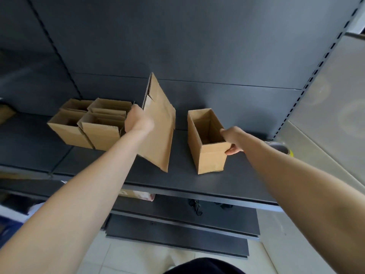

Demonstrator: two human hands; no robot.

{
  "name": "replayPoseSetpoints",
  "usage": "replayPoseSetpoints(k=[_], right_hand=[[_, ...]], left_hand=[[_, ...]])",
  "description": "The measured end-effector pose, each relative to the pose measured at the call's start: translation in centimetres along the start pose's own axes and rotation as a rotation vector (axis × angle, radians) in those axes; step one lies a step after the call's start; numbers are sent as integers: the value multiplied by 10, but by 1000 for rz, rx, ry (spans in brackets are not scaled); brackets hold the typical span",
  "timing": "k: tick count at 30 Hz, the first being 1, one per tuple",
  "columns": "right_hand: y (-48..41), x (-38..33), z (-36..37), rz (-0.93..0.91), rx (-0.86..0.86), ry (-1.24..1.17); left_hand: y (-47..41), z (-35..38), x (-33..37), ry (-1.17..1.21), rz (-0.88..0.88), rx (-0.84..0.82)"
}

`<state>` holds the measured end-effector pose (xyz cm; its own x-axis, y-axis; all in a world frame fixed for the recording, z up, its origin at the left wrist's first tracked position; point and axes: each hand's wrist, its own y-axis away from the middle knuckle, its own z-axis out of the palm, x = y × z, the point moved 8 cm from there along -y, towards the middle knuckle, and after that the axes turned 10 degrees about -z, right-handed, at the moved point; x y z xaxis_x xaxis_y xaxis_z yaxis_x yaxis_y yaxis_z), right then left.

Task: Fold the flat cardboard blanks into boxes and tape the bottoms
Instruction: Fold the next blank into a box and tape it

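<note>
Dark metal shelf, centre: a flat cardboard blank stands tilted, gripped at its edge by the left hand, apparently ready for folding. At three o'clock the right hand clasps an open box by its rim, likely to steady it. Other open boxes cluster at nine o'clock.

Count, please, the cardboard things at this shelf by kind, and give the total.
Open box: 5 (four grouped at the left, one held by the right hand)
Flat blank: 1 (held by the left hand)
Total: 6
</note>
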<state>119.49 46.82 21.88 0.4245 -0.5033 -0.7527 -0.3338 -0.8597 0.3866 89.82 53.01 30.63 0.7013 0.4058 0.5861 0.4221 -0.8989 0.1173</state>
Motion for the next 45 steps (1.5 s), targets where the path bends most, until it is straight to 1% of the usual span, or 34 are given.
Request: replayPoseSetpoints(k=[3, 6, 9, 12, 15, 18, 21, 23, 26, 29, 31, 33, 35, 37, 39, 43, 45], right_hand=[[2, -17, 30, 9, -71, -99], [-4, -27, 52, -35, -111, -232], [-8, -35, 67, -75, -204, -331], [-5, -39, 67, -90, -249, -315], [-9, -45, 53, -124, -224, -298], [-13, -56, 22, -181, -103, -368], [-16, -56, -19, -207, 45, -465], [-15, -48, -41, -184, 77, -522], [-11, -24, -71, -154, 90, -569], [-5, 13, -91, -106, 104, -611], [1, 36, -99, -66, 95, -646], [4, 57, -105, -38, 84, -651], [5, 72, -108, -15, 68, -554], [5, 80, -114, -10, 105, -384], [8, 77, -115, -42, 116, -305], [18, 50, -88, -107, -10, -317], [21, 40, -74, -123, -48, -330]], left_hand=[[7, -26, 9, 6, 85, 124], [21, -50, 19, 8, 153, 189], [38, -72, 33, -25, 243, 262], [55, -87, 51, -75, 350, 339], [74, -95, 76, -88, 472, 398], [100, -97, 103, -56, 599, 390], [123, -87, 131, 1, 706, 313], [132, -75, 147, 50, 740, 226], [137, -43, 167, 142, 723, 33], [128, 2, 172, 265, 593, -226], [117, 35, 164, 355, 429, -409], [110, 66, 151, 356, 272, -540], [105, 88, 139, 301, 183, -582], [102, 104, 135, 227, 174, -600], [105, 116, 136, 138, 216, -604], [120, 136, 130, -66, 333, -520], [128, 151, 122, -131, 393, -516]])
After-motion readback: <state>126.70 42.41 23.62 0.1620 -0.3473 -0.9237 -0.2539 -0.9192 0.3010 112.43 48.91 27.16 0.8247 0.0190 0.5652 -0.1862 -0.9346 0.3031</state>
